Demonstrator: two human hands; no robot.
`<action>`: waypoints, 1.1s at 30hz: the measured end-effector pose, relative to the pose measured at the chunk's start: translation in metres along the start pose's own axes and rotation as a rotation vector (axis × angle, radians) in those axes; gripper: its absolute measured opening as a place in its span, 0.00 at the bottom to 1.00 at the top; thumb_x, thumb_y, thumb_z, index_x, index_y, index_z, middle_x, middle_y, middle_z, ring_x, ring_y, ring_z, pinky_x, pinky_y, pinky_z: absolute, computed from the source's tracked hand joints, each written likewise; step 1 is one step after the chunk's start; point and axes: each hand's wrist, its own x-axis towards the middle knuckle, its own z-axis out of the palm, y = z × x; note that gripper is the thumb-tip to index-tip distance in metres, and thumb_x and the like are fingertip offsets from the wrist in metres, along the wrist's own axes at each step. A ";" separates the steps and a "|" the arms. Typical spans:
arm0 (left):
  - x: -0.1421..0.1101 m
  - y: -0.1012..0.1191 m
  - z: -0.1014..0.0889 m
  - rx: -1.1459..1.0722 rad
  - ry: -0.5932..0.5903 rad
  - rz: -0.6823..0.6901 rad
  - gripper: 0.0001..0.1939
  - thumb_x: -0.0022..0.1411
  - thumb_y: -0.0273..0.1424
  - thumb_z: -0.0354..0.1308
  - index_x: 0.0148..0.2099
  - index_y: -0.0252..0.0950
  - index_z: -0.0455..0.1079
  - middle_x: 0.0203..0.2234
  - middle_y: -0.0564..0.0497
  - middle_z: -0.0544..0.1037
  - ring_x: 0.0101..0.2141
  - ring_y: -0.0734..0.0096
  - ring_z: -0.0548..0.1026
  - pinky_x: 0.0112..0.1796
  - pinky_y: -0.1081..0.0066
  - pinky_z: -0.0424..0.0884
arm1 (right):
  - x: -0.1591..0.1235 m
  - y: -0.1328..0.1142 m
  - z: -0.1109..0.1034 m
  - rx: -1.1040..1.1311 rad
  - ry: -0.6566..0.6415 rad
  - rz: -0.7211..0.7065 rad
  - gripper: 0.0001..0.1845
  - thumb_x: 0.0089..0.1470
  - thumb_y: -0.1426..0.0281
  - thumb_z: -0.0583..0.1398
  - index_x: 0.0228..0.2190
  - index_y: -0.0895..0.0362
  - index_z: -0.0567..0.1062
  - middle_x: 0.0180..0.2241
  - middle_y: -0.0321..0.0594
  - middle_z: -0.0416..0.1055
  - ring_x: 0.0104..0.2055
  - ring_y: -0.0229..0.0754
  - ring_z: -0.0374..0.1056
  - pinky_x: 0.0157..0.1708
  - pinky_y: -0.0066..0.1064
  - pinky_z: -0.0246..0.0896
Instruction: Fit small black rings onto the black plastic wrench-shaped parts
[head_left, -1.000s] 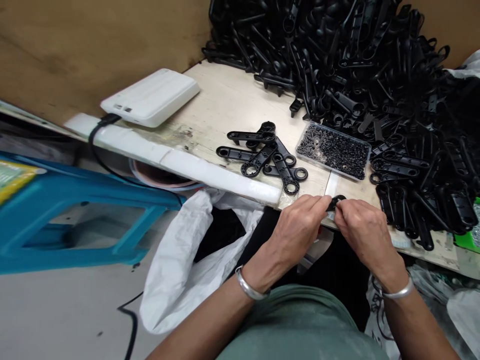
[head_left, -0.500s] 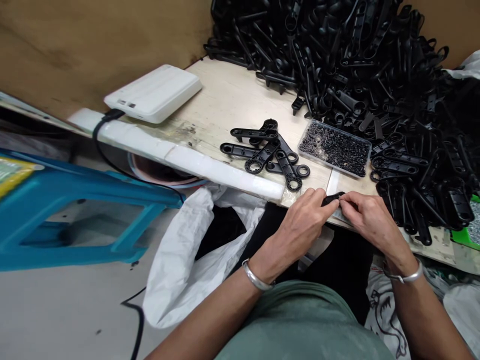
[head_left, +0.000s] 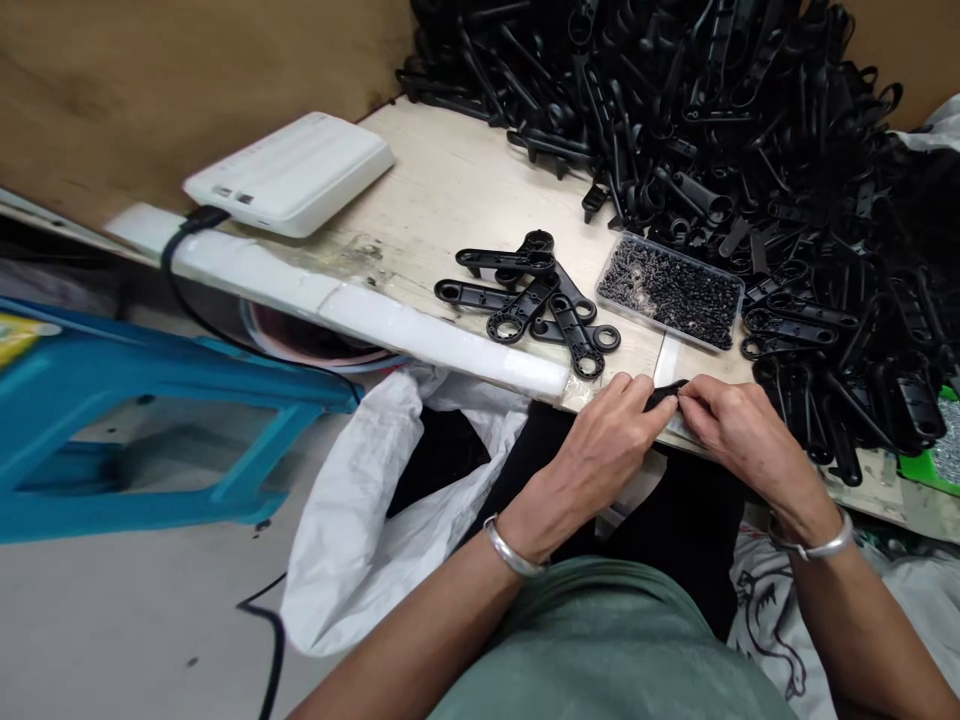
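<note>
At the table's front edge my left hand (head_left: 604, 435) is closed around a black plastic part (head_left: 666, 394), most of which its fingers cover. My right hand (head_left: 739, 425) pinches at the far end of that part; whatever sits between its thumb and finger is too small to make out. Just beyond my hands lies a clear shallow box (head_left: 731, 345) full of tiny black pieces. To its left, several black plastic arms with ring-shaped ends (head_left: 577, 335) lie loosely piled on the table.
A big heap of similar black parts (head_left: 675, 130) covers the back and right of the table (head_left: 420, 190). A white device (head_left: 289, 175) with a black cable stands at left. Below are a blue stool (head_left: 150, 420) and a white sack (head_left: 352, 520). A green tray (head_left: 930, 468) shows at right.
My hands stay together on the black part with hardly any movement. The view has shifted slightly, so the white device and stool appear a little further left.
</note>
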 end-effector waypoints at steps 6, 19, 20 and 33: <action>0.001 -0.002 -0.002 -0.015 -0.014 0.014 0.14 0.67 0.22 0.48 0.51 0.33 0.69 0.36 0.46 0.69 0.37 0.63 0.64 0.38 0.65 0.69 | 0.007 0.004 -0.003 -0.096 -0.067 -0.043 0.12 0.61 0.74 0.53 0.26 0.56 0.65 0.20 0.34 0.63 0.22 0.37 0.57 0.27 0.30 0.46; 0.000 -0.005 -0.002 -0.047 0.022 0.042 0.15 0.68 0.22 0.47 0.53 0.32 0.68 0.37 0.45 0.70 0.37 0.63 0.64 0.38 0.66 0.69 | 0.011 0.007 -0.005 -0.211 -0.099 -0.115 0.11 0.61 0.74 0.52 0.27 0.57 0.69 0.21 0.38 0.66 0.25 0.41 0.62 0.27 0.33 0.44; 0.000 -0.005 -0.001 -0.045 0.025 0.040 0.15 0.68 0.22 0.46 0.53 0.32 0.68 0.38 0.45 0.70 0.37 0.63 0.64 0.38 0.66 0.69 | 0.014 0.006 -0.008 -0.173 -0.136 -0.100 0.12 0.61 0.74 0.52 0.26 0.57 0.68 0.21 0.38 0.66 0.24 0.41 0.62 0.27 0.33 0.45; -0.003 -0.008 0.007 -0.097 0.082 0.024 0.16 0.68 0.22 0.45 0.51 0.35 0.70 0.39 0.45 0.69 0.39 0.65 0.66 0.40 0.66 0.71 | 0.001 0.015 -0.005 0.379 -0.056 0.044 0.08 0.61 0.69 0.54 0.37 0.55 0.73 0.22 0.29 0.71 0.24 0.34 0.65 0.29 0.25 0.54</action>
